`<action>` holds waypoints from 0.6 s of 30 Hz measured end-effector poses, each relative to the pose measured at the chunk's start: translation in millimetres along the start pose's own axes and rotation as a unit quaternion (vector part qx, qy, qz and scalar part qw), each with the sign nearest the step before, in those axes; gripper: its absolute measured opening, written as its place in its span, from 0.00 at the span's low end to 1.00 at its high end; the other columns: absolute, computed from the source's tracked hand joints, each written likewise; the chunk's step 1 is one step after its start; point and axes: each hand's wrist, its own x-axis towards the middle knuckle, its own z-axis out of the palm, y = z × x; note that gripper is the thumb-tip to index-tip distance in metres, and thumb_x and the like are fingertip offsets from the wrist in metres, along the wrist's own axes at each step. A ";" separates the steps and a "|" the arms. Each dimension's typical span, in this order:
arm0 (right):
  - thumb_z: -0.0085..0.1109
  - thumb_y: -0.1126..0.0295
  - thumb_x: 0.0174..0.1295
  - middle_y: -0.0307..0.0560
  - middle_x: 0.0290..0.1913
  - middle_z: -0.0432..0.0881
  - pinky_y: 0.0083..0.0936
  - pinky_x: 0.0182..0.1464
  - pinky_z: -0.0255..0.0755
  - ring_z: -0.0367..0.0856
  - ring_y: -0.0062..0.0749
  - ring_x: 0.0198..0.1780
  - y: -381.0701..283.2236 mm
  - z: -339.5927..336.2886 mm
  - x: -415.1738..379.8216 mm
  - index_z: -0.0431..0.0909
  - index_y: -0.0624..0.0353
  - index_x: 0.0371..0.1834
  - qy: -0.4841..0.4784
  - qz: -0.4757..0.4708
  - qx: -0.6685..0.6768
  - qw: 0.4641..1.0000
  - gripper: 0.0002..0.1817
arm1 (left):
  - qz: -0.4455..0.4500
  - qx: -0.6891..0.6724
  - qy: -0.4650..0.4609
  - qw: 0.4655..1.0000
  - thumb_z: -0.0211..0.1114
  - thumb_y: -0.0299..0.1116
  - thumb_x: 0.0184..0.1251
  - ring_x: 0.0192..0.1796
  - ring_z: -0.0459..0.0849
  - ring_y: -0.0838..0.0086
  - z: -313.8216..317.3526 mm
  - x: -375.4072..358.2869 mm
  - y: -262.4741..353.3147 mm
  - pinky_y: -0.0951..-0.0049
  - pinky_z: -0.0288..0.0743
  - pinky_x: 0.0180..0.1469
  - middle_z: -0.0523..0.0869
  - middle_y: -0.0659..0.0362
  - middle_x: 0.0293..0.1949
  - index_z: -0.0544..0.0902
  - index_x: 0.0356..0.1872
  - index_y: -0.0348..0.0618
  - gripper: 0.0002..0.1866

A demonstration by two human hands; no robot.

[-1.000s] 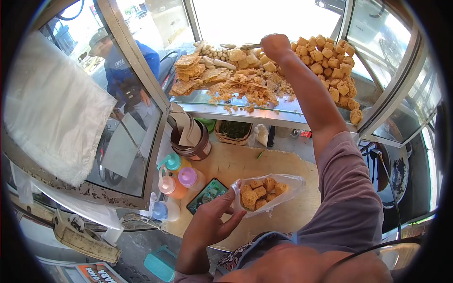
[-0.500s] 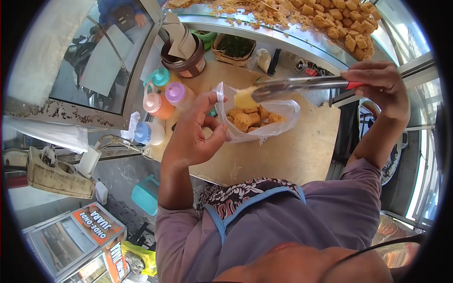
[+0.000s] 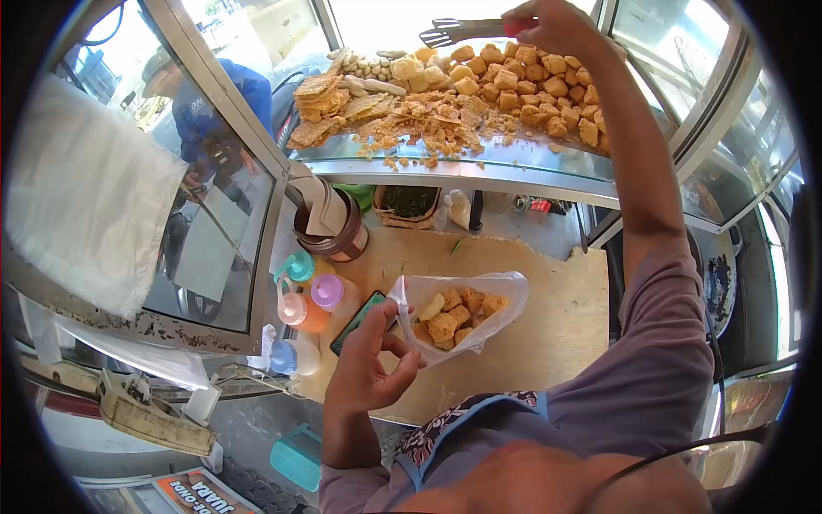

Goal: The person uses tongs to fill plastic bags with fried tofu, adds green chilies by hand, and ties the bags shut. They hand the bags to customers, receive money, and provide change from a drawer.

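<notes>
My left hand (image 3: 372, 360) pinches the left edge of a clear plastic bag (image 3: 492, 336), which rests open on the wooden board (image 3: 548, 300). Browned fried pieces (image 3: 443, 326) and one paler piece (image 3: 431, 307) lie inside the bag. Up at the top, my right hand (image 3: 552, 26) is closed round the red-marked end of metal tongs (image 3: 467, 32). The slotted tips of the tongs point left above the display shelf, with nothing seen between them. Below them are heaped fried cubes (image 3: 535, 81).
Flat crisp fritters (image 3: 321, 98) fill the shelf's left part. Squeeze bottles (image 3: 304, 312), a dark phone (image 3: 355, 321), a brown tub (image 3: 347, 240) and a basket of greens (image 3: 407, 204) stand left and behind. A person in blue (image 3: 244, 94) is outside the glass.
My right hand and the tongs have moved from over the bag up to the display shelf. The pale piece has left the tongs and lies in the bag. The view has tilted upward.
</notes>
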 end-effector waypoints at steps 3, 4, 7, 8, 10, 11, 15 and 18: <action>0.62 0.69 0.56 0.45 0.39 0.86 0.32 0.47 0.76 0.84 0.33 0.43 -6.8 58.4 50.8 0.85 0.45 0.48 -0.059 0.123 -0.066 0.988 0.16 | 0.018 -0.018 -0.007 1.000 0.63 0.21 0.51 0.32 0.87 0.73 -1.0 -1.7 -2.4 0.82 0.75 0.30 0.79 0.46 0.52 0.67 0.58 0.27 0.29; 0.62 0.68 0.55 0.44 0.40 0.86 0.32 0.47 0.76 0.84 0.34 0.44 -3.0 72.9 62.3 0.85 0.44 0.47 -0.052 0.129 -0.088 0.986 0.15 | -0.001 -0.003 -0.015 1.000 0.64 0.21 0.51 0.33 0.88 0.72 -3.2 -2.7 -1.6 0.81 0.76 0.31 0.80 0.47 0.50 0.67 0.58 0.27 0.30; 0.61 0.66 0.55 0.43 0.42 0.86 0.34 0.48 0.76 0.84 0.36 0.46 -5.4 102.2 89.9 0.85 0.44 0.44 -0.052 0.131 -0.139 0.980 0.13 | -0.011 0.011 -0.024 1.000 0.65 0.22 0.51 0.32 0.88 0.72 -7.6 -1.8 1.2 0.79 0.77 0.32 0.82 0.49 0.47 0.67 0.58 0.26 0.30; 0.60 0.67 0.56 0.43 0.43 0.86 0.34 0.48 0.76 0.84 0.37 0.47 -6.1 108.9 97.7 0.85 0.44 0.43 -0.064 0.119 -0.151 0.979 0.12 | -0.012 0.013 -0.019 1.000 0.65 0.22 0.51 0.32 0.88 0.72 -8.4 -2.2 0.7 0.79 0.77 0.34 0.83 0.50 0.43 0.67 0.58 0.26 0.30; 0.59 0.67 0.57 0.43 0.44 0.85 0.34 0.48 0.76 0.83 0.38 0.47 -10.8 116.5 105.5 0.84 0.46 0.41 -0.076 0.097 -0.159 0.980 0.10 | -0.022 0.015 -0.019 0.999 0.65 0.22 0.51 0.32 0.88 0.72 -9.6 -1.8 0.9 0.78 0.76 0.36 0.84 0.50 0.41 0.67 0.58 0.26 0.30; 0.59 0.67 0.57 0.44 0.44 0.85 0.34 0.49 0.76 0.83 0.39 0.48 -13.0 120.6 105.5 0.84 0.46 0.41 -0.068 0.095 -0.158 0.981 0.10 | -0.028 0.017 -0.019 0.999 0.65 0.22 0.51 0.32 0.88 0.72 -9.8 -1.6 0.7 0.78 0.76 0.37 0.84 0.50 0.41 0.67 0.58 0.26 0.31; 0.59 0.69 0.55 0.46 0.43 0.85 0.35 0.48 0.76 0.83 0.41 0.47 -13.5 133.0 100.1 0.85 0.47 0.38 -0.032 0.086 -0.146 0.985 0.09 | -0.022 0.021 -0.015 0.999 0.65 0.22 0.51 0.33 0.88 0.72 -9.9 -0.3 -2.9 0.78 0.76 0.40 0.85 0.50 0.39 0.67 0.58 0.27 0.30; 0.59 0.71 0.55 0.44 0.41 0.86 0.35 0.47 0.77 0.84 0.39 0.44 -5.4 117.8 79.7 0.86 0.45 0.38 -0.004 0.078 -0.136 0.988 0.10 | -0.019 0.014 -0.003 1.000 0.64 0.22 0.52 0.33 0.88 0.73 -9.3 0.7 -2.7 0.78 0.76 0.41 0.85 0.51 0.40 0.67 0.59 0.27 0.30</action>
